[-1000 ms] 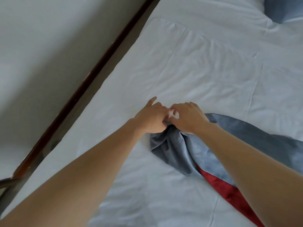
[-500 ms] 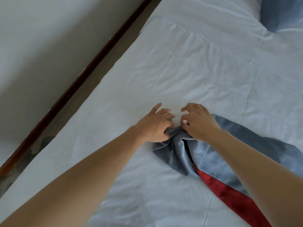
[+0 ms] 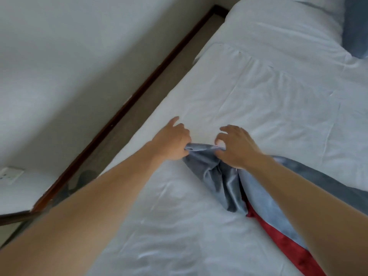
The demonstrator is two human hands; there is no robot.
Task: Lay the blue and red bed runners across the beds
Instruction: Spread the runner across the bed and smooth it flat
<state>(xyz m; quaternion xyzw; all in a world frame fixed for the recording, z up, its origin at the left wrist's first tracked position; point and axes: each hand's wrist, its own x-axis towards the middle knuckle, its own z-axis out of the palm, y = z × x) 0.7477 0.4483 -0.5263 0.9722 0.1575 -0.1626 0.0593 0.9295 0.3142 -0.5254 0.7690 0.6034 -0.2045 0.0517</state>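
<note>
Near bed (image 3: 258, 108) left edge: runner (image 3: 219, 176) end hem being pinched by left hand (image 3: 171, 142) and right hand (image 3: 237, 148), fingers curled; long axis trailing back-right, bunched.

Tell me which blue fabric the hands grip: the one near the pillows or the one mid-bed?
The bunched blue runner with red lining, mid-bed; both left hand and right hand pinch its edge. The blue cushion lies untouched.

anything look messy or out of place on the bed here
Yes: the blue and red runner is bunched in folds, not flat, on the white sheet. The left hand and right hand pinch its end.
</note>
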